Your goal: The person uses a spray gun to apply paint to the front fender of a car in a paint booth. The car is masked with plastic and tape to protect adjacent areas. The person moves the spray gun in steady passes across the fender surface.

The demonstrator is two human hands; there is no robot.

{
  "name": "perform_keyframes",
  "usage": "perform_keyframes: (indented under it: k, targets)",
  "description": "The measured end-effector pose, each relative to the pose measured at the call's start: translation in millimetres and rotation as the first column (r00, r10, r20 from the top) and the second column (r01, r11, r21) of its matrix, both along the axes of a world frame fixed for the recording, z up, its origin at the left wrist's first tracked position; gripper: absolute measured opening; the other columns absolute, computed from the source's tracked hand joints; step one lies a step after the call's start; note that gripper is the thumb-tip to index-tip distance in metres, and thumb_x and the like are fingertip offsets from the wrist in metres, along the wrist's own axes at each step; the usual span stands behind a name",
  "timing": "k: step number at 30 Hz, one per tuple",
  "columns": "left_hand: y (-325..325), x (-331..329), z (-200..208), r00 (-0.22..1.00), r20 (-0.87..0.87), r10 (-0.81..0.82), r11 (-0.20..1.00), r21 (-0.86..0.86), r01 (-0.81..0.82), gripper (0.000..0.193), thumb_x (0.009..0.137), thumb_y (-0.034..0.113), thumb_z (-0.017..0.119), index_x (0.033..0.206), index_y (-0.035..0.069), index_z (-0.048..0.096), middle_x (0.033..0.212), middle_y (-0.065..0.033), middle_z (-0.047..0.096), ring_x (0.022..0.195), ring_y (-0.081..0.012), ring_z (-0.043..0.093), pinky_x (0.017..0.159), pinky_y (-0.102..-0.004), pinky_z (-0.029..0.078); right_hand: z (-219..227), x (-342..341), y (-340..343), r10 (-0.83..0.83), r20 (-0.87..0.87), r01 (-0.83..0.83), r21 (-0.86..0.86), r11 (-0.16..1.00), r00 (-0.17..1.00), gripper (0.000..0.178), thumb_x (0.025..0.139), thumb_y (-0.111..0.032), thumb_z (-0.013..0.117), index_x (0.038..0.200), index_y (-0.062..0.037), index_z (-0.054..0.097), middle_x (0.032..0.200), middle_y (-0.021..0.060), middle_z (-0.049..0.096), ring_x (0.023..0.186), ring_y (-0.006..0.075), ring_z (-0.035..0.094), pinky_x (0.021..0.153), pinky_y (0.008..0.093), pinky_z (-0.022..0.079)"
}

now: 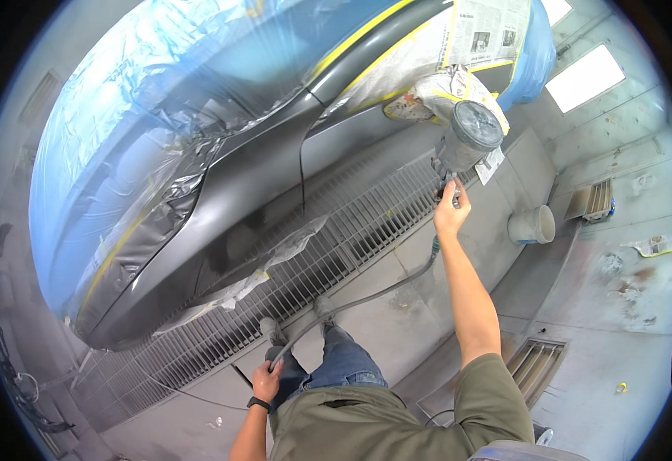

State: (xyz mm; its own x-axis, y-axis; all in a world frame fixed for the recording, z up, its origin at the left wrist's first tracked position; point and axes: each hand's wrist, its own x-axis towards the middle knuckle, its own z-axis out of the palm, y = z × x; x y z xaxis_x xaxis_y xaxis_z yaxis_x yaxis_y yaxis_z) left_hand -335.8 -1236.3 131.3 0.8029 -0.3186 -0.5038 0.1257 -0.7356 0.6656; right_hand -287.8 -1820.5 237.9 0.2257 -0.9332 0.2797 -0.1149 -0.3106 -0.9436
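My right hand (451,213) is closed round the handle of a spray gun, its arm stretched forward and to the right. On the gun sits a large, paint-smeared grey cup (474,134), which hides most of the gun's body. A grey air hose (359,301) runs from below the handle back to my left hand (265,380), which grips it by my leg. Ahead and to the left stands a car with a glossy dark grey side panel (263,180). Blue plastic sheeting (113,154), yellow tape and newspaper (478,38) cover the parts around it.
A long floor grate (351,230) runs beside the car, with my feet at its edge. A whitish bucket (533,225) stands at the right by the wall. Torn masking film (251,284) hangs from the car's lower edge. A thin cable (197,398) trails across the floor at left.
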Motion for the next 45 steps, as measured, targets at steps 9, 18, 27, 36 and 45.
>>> perform_keyframes:
  k: [9,18,27,36,45]
  targets:
    - [140,23,-53,0.999,-0.025,0.030,0.996,0.085,-0.028,0.054,0.090,0.046,0.071,0.072,-0.003,0.062,0.066,-0.0261,0.058,0.063,-0.0436,0.058,0.059,-0.0460,0.046,52,32,211,0.254,-0.038,-0.236,0.262,0.936,0.966,0.035,0.101,-0.025,0.062,0.116,0.0058,0.067,0.073,0.0035,0.065,0.055,0.0091,0.061,0.045,0.0237,0.047]
    - [252,25,-89,0.995,-0.066,0.078,0.990,0.122,-0.069,0.067,0.091,0.059,0.064,0.069,-0.005,0.062,0.065,-0.0267,0.059,0.062,-0.0439,0.058,0.060,-0.0483,0.045,92,85,414,0.680,-0.062,-0.570,0.493,0.657,0.730,0.045,0.101,-0.026,0.062,0.134,0.0050,0.058,0.084,0.0031,0.068,0.074,0.0119,0.071,0.049,0.0224,0.050]
    - [223,33,-91,0.992,-0.078,0.103,0.994,0.055,-0.099,0.064,0.093,0.058,0.062,0.073,-0.003,0.068,0.067,-0.0237,0.064,0.067,-0.0412,0.064,0.064,-0.0462,0.048,105,135,417,0.901,-0.002,-0.772,0.515,0.372,0.433,0.037,0.102,-0.027,0.059,0.133,-0.0057,0.063,0.093,0.0019,0.068,0.073,0.0075,0.065,0.049,0.0210,0.051]
    - [99,61,-58,0.998,-0.056,-0.002,1.000,-0.001,0.001,0.060,0.092,0.054,0.065,0.075,-0.004,0.066,0.070,-0.0264,0.063,0.070,-0.0448,0.062,0.064,-0.0466,0.047,115,99,254,0.593,-0.092,-0.440,0.582,0.684,0.800,0.042,0.101,-0.035,0.062,0.122,0.0011,0.065,0.081,0.0081,0.070,0.060,0.0120,0.067,0.040,0.0248,0.047]
    - [-20,72,-34,0.993,-0.062,-0.096,0.994,-0.063,0.092,0.057,0.090,0.049,0.069,0.079,-0.007,0.066,0.077,-0.0324,0.061,0.079,-0.0508,0.060,0.068,-0.0498,0.048,134,55,96,0.363,-0.178,-0.266,0.410,0.872,0.915,0.042,0.102,-0.038,0.059,0.109,0.0023,0.066,0.076,0.0093,0.070,0.057,0.0136,0.067,0.039,0.0258,0.047]
